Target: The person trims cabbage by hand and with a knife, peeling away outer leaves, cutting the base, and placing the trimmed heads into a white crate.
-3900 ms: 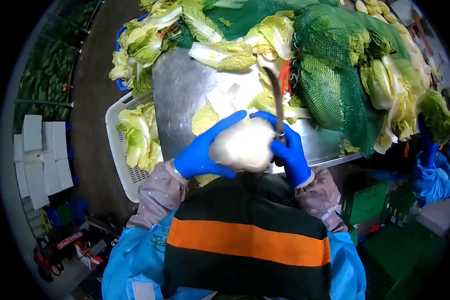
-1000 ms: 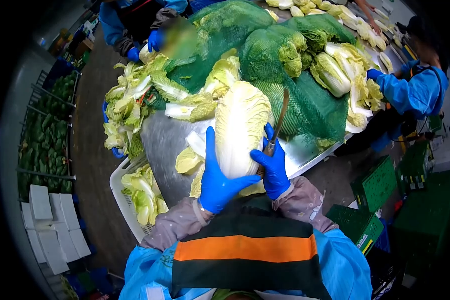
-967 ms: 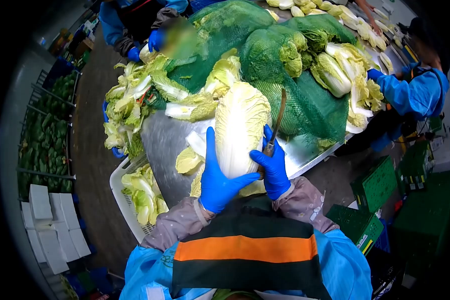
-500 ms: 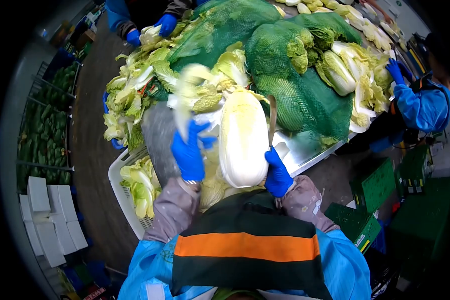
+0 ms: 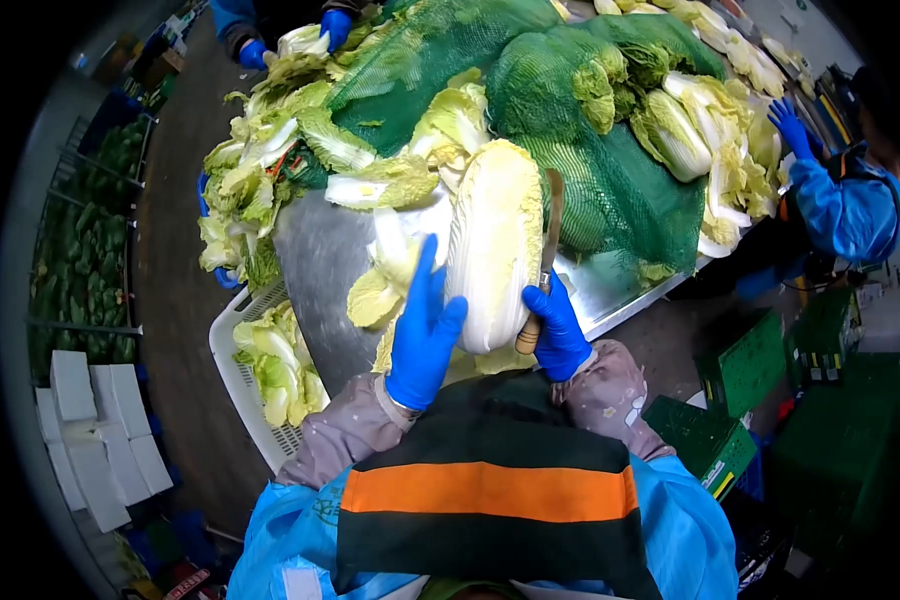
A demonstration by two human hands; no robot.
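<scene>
Steadying a napa cabbage [image 5: 495, 245] on the steel table [image 5: 320, 270] with flat open left hand [image 5: 422, 335], right hand [image 5: 557, 330] clenching a knife [image 5: 547, 250] whose blade could slip toward fingers.

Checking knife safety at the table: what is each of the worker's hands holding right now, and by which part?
Right hand: grip closed on the knife by its wooden handle, blade up beside the napa cabbage. Left hand: open, flat against the cabbage's lower side.

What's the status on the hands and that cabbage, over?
Left hand open against the napa cabbage. Right hand grips the knife beside it. Loose leaves and green netting crowd the steel table.
</scene>
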